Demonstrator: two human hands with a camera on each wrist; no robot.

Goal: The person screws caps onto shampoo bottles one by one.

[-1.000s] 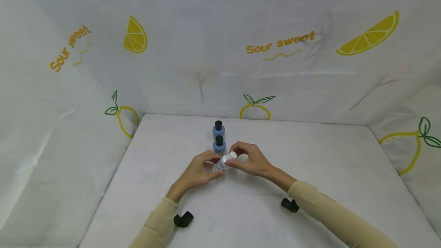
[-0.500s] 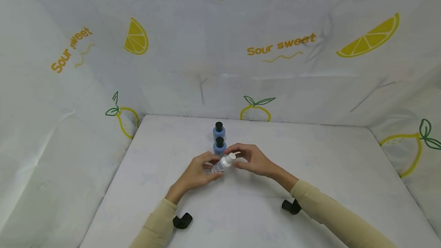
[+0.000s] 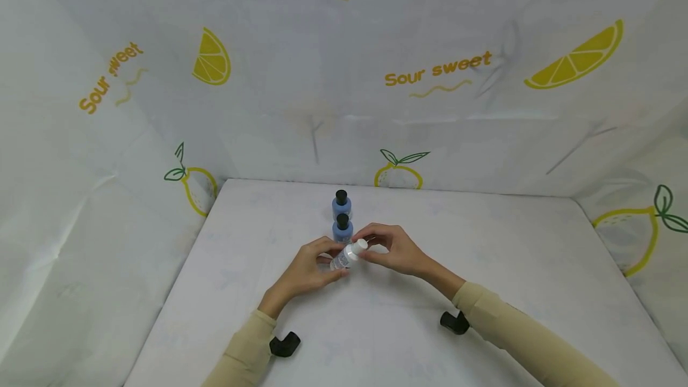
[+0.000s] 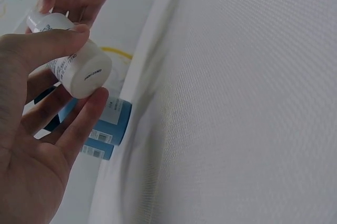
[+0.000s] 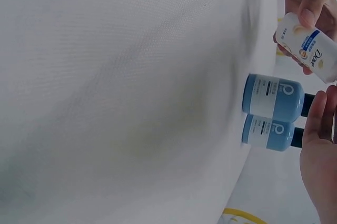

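Observation:
My left hand (image 3: 306, 264) holds a small white Dove bottle (image 3: 343, 259), tilted with its cap (image 3: 361, 245) up and to the right. In the left wrist view, thumb and fingers lie on either side of the bottle (image 4: 87, 71), its base facing the camera. My right hand (image 3: 400, 249) is at the cap, thumb and forefinger on opposite sides of it. In the right wrist view the bottle's label (image 5: 310, 45) shows, but the cap is out of frame. Just behind stand two blue bottles with black caps, a nearer one (image 3: 342, 233) and a farther one (image 3: 341, 204).
Everything is over a white-covered table (image 3: 516, 255). A pale sheet (image 3: 301, 76) printed with lemons rises behind it and at the sides. A black fitting (image 3: 285, 345) sits by the left wrist and another (image 3: 454, 322) by the right.
My right fingers loosened from the cap at half a second ago, then came back to it. The left hand keeps the white bottle almost still. Both blue bottles stay put.

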